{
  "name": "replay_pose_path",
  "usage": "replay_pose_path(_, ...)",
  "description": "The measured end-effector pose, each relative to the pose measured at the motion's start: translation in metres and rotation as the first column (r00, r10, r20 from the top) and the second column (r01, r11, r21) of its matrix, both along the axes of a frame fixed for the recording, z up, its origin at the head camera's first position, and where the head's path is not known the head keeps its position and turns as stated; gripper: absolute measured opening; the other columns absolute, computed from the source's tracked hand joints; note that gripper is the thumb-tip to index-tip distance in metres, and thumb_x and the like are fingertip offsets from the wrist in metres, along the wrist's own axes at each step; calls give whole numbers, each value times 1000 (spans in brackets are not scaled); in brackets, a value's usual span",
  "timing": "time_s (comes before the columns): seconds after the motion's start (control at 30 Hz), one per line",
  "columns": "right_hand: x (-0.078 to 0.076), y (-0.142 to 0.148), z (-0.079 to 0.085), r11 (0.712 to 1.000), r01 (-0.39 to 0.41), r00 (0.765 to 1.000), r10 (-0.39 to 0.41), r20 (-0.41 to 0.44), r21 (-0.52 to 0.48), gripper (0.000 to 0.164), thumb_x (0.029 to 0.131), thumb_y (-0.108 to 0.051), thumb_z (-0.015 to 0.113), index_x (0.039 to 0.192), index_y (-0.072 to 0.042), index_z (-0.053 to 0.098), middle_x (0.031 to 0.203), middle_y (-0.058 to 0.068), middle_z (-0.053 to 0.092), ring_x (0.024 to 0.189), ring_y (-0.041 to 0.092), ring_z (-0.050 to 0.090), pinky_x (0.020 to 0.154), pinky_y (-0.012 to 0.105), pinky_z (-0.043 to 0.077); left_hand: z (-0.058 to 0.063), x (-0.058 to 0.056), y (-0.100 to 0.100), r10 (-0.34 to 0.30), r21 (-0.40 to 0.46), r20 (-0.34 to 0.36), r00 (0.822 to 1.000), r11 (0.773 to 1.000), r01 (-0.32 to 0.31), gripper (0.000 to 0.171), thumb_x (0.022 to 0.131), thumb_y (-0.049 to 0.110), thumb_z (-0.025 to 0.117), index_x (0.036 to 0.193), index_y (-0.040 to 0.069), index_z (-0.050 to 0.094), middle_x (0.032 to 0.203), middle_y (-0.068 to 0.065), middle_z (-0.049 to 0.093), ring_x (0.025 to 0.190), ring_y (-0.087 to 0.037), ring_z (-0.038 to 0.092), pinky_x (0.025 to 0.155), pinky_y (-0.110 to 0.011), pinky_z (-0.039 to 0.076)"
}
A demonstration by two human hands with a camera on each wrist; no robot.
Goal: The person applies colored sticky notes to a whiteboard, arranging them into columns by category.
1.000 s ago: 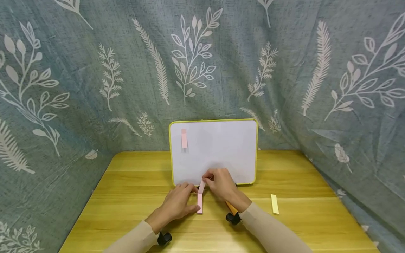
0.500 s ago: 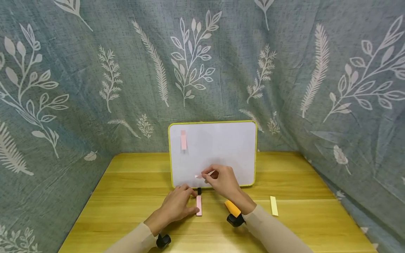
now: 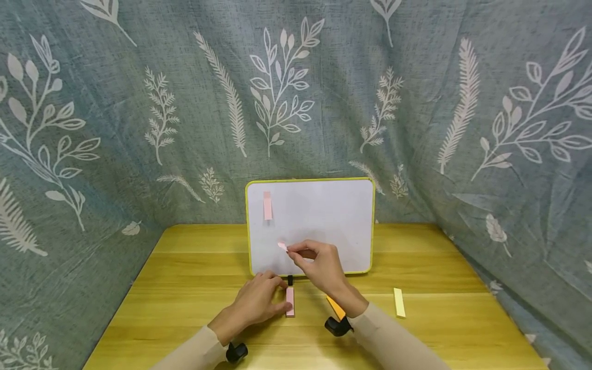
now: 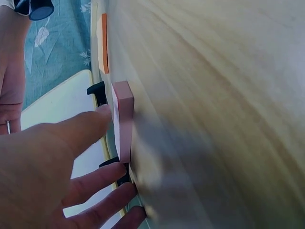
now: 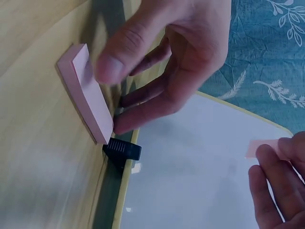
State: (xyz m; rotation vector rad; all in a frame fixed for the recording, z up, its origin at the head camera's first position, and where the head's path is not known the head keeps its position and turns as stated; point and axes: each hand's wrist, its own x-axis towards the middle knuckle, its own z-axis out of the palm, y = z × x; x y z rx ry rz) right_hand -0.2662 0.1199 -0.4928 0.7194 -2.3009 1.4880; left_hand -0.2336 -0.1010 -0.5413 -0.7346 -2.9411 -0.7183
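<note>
Between thumb and forefinger, my right hand (image 3: 321, 264) pinches a pink sticky note strip (image 3: 282, 246) in front of the whiteboard (image 3: 324, 216). In the right wrist view the strip (image 5: 259, 147) lies close over the board's white face; contact cannot be told. A narrow pink sticky note pad (image 3: 290, 300) lies on the table before the board. My left hand (image 3: 260, 300) is beside it, fingers loosely bent, with the thumb over the pad's near end and the forefinger (image 4: 114, 172) at its far end. Another pink strip (image 3: 267, 205) hangs on the board's upper left.
The yellow-rimmed board stands upright on black feet (image 3: 290, 280) on the wooden table (image 3: 194, 267). An orange pad (image 3: 336, 308) lies partly under my right forearm. Farther right is a pale yellow pad (image 3: 400, 302). A leaf-patterned cloth (image 3: 185, 103) hangs behind.
My right hand has peeled the pink strip off the pad and lifted it up and leftward to the whiteboard. The left hand has stayed beside the pad.
</note>
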Motion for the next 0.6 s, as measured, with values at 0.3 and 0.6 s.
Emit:
replay_pose_path(0.3,-2,-12,-9,1000,6,987,-11,-162,-30,13,102,-3,89,115,-3,91,122,7,91,107,25,90,94,28,71,6,-5,-11,72,145,-6,997,987,-71,29,106,36,89,126,15,86,123,-2,86,115,-27,82,96,-53,67)
replay_pose_path(0.6,-5,-22,-10,998,59,952,-61,-299,-13,14,100,0,90,114,-1,91,124,13,90,113,31,89,95,35,72,28,-20,-30,234,308,-138,962,934,-183,13,112,30,82,120,22,88,117,1,88,102,-25,85,81,-41,68)
